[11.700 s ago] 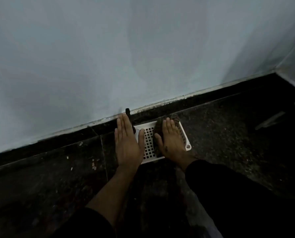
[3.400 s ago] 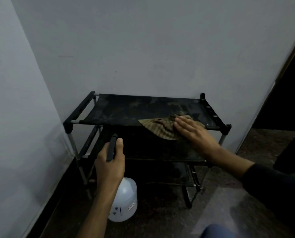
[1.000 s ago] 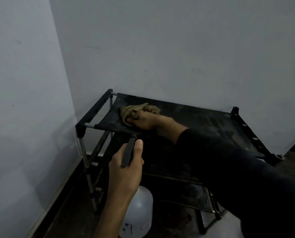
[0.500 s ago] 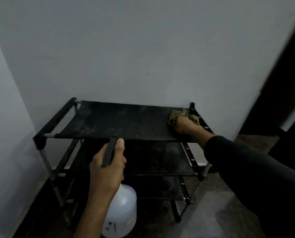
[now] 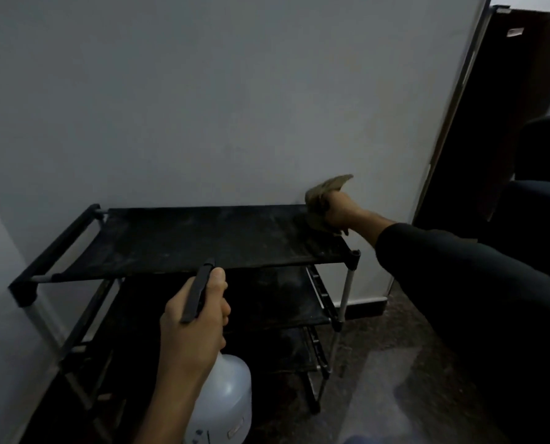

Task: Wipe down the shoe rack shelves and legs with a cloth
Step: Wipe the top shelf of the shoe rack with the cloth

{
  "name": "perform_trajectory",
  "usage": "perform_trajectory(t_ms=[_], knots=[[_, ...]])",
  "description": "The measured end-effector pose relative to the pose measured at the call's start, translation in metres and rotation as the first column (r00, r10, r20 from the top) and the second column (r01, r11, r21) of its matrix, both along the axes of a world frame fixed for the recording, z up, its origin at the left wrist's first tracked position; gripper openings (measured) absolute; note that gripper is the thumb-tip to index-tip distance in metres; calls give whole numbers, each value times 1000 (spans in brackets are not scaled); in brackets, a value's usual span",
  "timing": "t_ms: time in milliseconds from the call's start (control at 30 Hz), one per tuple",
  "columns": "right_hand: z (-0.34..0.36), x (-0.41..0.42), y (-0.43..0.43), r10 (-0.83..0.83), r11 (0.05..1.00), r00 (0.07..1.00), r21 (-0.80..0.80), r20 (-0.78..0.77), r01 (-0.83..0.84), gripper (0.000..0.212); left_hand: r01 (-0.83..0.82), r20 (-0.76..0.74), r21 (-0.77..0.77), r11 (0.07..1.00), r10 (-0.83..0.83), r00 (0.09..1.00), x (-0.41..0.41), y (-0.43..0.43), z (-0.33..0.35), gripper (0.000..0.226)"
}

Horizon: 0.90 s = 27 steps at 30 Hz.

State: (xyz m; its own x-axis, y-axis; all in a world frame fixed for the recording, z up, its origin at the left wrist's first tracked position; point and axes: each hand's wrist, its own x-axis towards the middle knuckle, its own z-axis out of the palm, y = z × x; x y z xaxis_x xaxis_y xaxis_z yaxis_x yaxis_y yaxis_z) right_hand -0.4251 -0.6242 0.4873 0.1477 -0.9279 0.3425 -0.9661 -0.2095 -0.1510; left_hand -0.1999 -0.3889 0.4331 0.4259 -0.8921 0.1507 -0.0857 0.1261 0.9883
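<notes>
**Wiping the far right corner of a shoe rack's top shelf**

A black shoe rack (image 5: 184, 241) with three fabric shelves and metal legs stands against a pale grey wall, in a corner. The person's right hand (image 5: 339, 214) is clenched around a bunched tan cloth (image 5: 323, 193), pressing it at the back right corner of the top shelf; part of the cloth sticks up against the wall. The left hand (image 5: 193, 318) grips the black trigger of a white spray bottle (image 5: 222, 402), held low in front of the rack, clear of the shelves.

The top shelf looks streaked with pale dust. To do this step well, it would help to flatten the cloth for wider contact, wipe in overlapping passes from back edge to front, and work along the side rail. The lower shelves and the legs look not yet wiped.
</notes>
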Motion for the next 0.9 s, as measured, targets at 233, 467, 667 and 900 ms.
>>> perform_trajectory(t_ms=[233, 467, 667, 900], knots=[[9, -12, 18, 232, 878, 912, 477, -337, -47, 26, 18, 1, -16, 1000, -18, 1000, -6, 7, 1, 35], [19, 11, 60, 391, 823, 876, 533, -284, -194, 21, 41, -8, -46, 998, -41, 999, -14, 9, 1, 43], [-9, 62, 79, 563, 768, 821, 428, -97, -476, 26, 86, 2, -36, 996, -86, 996, -27, 12, 0, 38], [-19, 16, 80, 299, 910, 916, 367, -266, -191, 37, 70, 26, -13, 997, -70, 997, -25, 22, -9, 39]])
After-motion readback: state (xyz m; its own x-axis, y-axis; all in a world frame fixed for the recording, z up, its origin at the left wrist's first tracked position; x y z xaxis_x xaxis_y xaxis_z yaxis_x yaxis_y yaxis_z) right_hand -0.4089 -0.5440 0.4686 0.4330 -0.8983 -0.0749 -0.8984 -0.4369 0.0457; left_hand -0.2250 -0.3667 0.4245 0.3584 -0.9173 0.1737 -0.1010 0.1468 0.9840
